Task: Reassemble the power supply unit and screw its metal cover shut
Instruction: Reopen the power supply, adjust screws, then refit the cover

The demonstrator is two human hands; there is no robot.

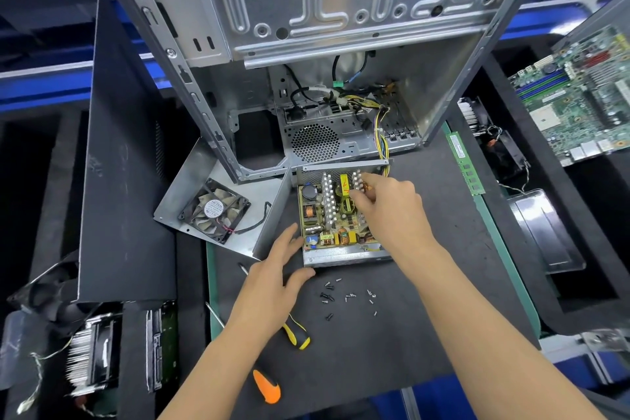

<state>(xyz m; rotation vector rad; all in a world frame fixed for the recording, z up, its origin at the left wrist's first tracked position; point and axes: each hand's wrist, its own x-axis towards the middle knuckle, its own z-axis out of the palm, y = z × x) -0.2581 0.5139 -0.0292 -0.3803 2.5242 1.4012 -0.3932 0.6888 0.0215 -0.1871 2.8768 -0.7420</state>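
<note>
**A:** Right hand [392, 204]: the fingers [358, 196] curl down among the white finned heat sinks [328, 198] on the yellow-green circuit board [332, 215], though whether they pinch a part cannot be told. Left hand [272, 269]: fingers spread and relaxed, braced on the near left corner of the open grey steel power supply box [341, 254].

**B:** And the lid?

**A:** The bent sheet-metal cover [191, 194], black fan [214, 210] mounted inside, lies off to the left, just beside the box on the dark table [426, 317]. The board looks to be being seated, so closing has not begun.

**B:** Next?

**A:** Probably swinging that cover over, then the loose small screws [344, 297] and the yellow-and-black screwdriver [296, 334].
</note>
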